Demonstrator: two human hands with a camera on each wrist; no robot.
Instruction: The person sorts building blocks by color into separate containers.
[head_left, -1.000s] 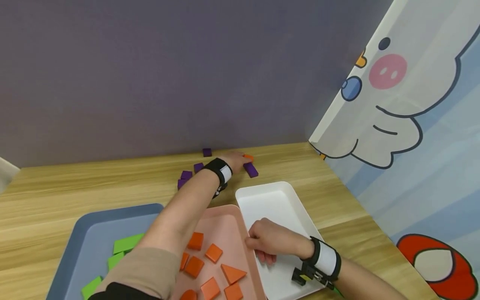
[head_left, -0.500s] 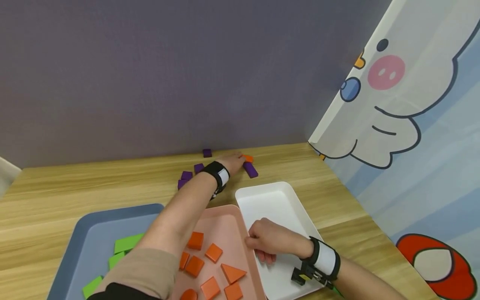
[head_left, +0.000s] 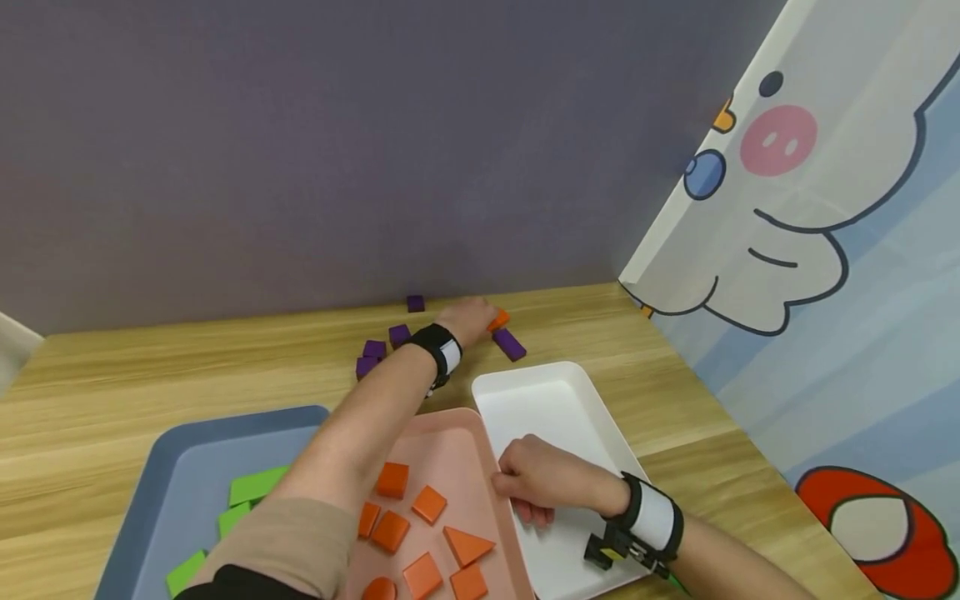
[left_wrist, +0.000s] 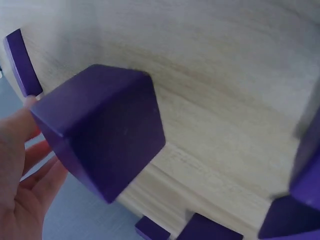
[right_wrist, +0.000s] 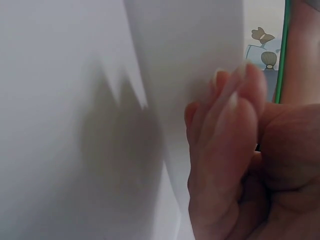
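At the far side of the table my left hand (head_left: 467, 321) pinches an orange block (head_left: 498, 318), which is mostly hidden by the fingers. Touching or nearly touching it is a purple oblong block (head_left: 509, 344). In the left wrist view a purple cube (left_wrist: 107, 127) looms in front of the left hand (left_wrist: 25, 165) and covers part of the fingers. My right hand (head_left: 536, 479) hangs idle over the white tray (head_left: 566, 375), near the pink tray's (head_left: 480, 433) rim. Its fingers (right_wrist: 220, 150) are loosely curled with nothing between them, beside a white wall.
Several purple blocks (head_left: 375, 348) lie left of the left wrist, one (head_left: 416, 303) near the grey back panel (head_left: 337, 167). Several orange blocks (head_left: 430, 505) lie in the pink tray. A blue tray (head_left: 180, 467) at left holds green blocks (head_left: 257, 485). A cartoon-printed wall (head_left: 810, 250) bounds the right.
The orange block has tilted under my left fingers, and the purple oblong block beside it has shifted slightly right and nearer. My right hand has stayed still.
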